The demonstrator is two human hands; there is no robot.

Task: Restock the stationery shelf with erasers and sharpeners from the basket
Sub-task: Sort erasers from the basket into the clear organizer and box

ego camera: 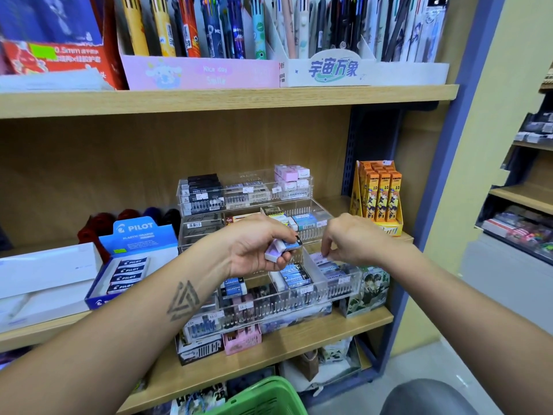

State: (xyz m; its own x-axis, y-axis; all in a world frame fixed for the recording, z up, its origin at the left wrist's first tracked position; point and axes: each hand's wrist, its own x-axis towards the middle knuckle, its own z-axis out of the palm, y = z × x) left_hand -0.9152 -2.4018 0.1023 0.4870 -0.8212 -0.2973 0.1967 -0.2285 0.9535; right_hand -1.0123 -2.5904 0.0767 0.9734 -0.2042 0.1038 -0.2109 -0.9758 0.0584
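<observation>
- At the middle shelf (269, 351) of a wooden stationery unit, a person works both hands over a tiered clear acrylic organiser (317, 290) whose compartments hold rows of boxed erasers.
- Left hand (254, 250), at centre, has its fingers curled around a small stack of erasers (282, 247): a white-and-lilac one below and a blue-sleeved one above, thumb on top. It appears to serve as the supply held ready, just beside the compartments being filled, so the other hand need not go back down for each piece.
- Right hand (347, 239), to the right, hangs bent at the wrist over the near right compartment, fingertips (324, 253) drawn together in a pinch on a lilac-sleeved eraser (318, 258) at the far end of that row. It looks to be seating the piece flush against those already in line.
- Blue-sleeved erasers (294, 275) fill the neighbouring compartment to the left, a clear divider between the two kinds, which suggests sorting by sleeve colour.
- Green basket (266, 398), the stock's source, sits low and near, below the shelf edge; only its rim shows and its contents cannot be seen.
- Left of the organiser stands an open blue Pilot eraser box (134, 253); to the far right, an orange display of pencil leads (380, 196).
- No sharpeners can be made out on the shelf.
</observation>
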